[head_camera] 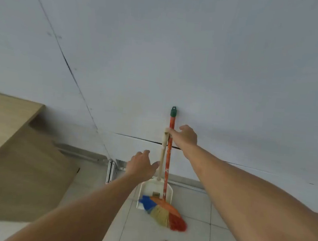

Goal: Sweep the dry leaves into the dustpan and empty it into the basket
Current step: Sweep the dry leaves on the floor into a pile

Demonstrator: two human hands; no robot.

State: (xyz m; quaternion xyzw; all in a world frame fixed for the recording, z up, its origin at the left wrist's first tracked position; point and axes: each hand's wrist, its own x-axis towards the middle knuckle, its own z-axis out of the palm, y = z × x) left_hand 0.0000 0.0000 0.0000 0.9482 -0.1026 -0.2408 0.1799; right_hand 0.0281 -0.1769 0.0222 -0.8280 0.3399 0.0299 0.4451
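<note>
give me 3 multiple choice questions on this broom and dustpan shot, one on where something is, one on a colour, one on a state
1. Where does the dustpan stand?
A. on the wooden furniture
B. upright against the wall, behind the broom
C. flat in the middle of the floor

2. What colour is the cap on top of the broom handle?
A. green
B. yellow
C. black

3. What is the left hand doing?
A. gripping the broom bristles
B. carrying a basket
C. open, reaching toward the dustpan handle

Answers:
1. B, its pan sits on the tiled floor by the wall, the bristles in front of it.
2. A, a dark green cap tops the orange stick.
3. C, its fingers are spread beside the pale handle, not closed round it; the right hand is at the broom handle.
</note>
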